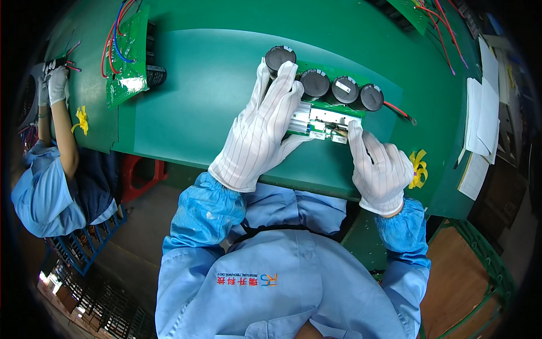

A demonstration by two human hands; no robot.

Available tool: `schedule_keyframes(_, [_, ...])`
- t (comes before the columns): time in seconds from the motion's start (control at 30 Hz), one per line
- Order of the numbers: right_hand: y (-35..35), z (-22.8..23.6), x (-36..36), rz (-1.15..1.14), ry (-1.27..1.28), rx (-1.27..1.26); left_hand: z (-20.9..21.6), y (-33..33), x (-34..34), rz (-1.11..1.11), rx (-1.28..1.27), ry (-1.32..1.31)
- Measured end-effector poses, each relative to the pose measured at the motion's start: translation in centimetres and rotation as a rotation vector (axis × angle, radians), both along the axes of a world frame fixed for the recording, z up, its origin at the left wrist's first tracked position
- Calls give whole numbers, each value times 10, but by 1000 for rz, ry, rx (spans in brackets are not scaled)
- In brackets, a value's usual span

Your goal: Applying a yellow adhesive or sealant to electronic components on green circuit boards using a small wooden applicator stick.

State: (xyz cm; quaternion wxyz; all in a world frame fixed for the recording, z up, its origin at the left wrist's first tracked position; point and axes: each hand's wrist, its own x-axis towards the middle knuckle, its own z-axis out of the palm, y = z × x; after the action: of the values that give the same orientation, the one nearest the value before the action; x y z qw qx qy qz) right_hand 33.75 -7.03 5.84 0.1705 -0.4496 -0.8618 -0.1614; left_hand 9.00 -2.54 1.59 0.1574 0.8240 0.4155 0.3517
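A green circuit board (324, 106) lies on the green mat in front of me, with a row of large black cylindrical capacitors (315, 84) along its far side. Its near side carries silver heatsink fins (300, 117) and small white and dark parts. My left hand (255, 127), in a white striped glove, grips the board's left end, its fingertips by the leftmost capacitor (280, 58). At the near right corner, my gloved right hand (381, 166) is closed, its index fingertip against the board's edge beside a small white part (340, 139). That hand's thumb is hidden.
Another wired board (131, 76) stands on the table to the left, and one more (410, 14) at the far right. Yellow ties (418, 169) lie near my right hand. Papers (481, 116) are at the right edge. A co-worker (51, 169) works on the left, near a red stool (138, 175).
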Motion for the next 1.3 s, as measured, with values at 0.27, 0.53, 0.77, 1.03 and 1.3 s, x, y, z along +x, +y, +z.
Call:
schedule_keyframes(0.27, [13, 3, 11, 86, 83, -65, 3, 2, -1, 32, -15, 37])
schedule_keyframes(0.53, [19, 16, 14, 144, 59, -168, 3, 3, -1, 5, -1, 14])
schedule_keyframes(0.77, [14, 19, 6, 84, -57, -127, 0, 4, -2, 3, -8, 9])
schedule_keyframes(1.03, [11, 6, 13, 64, 77, -143, 7, 4, -1, 5, -37, 74])
schedule_keyframes(1.3, [15, 9, 17, 124, 89, -155, 2, 3, -3, 13, -26, 17])
